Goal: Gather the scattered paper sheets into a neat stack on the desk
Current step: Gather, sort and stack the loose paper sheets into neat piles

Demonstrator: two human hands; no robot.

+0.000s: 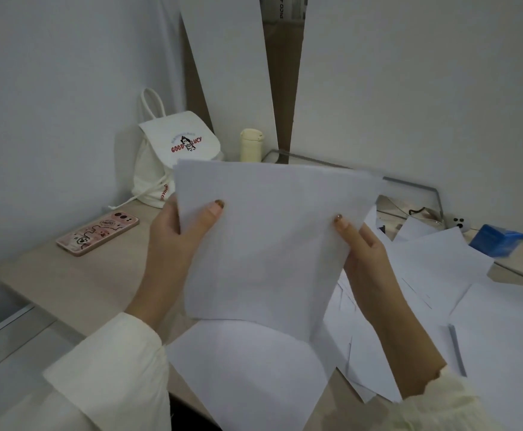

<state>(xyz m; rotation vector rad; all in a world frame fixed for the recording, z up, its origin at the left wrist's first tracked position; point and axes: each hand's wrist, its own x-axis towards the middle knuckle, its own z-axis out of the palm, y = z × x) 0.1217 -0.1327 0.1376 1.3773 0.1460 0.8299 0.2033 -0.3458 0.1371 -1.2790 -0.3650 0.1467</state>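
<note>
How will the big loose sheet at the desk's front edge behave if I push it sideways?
The sheet is thin and lies flat, so it will probably slide easily on the smooth desk. It looks floppy: pinched by one corner, it would likely droop.

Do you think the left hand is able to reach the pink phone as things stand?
Probably not right away: the left hand grips the held sheets. The pink phone lies uncovered on bare desk to its left, so the way looks free once it lets go.
</note>
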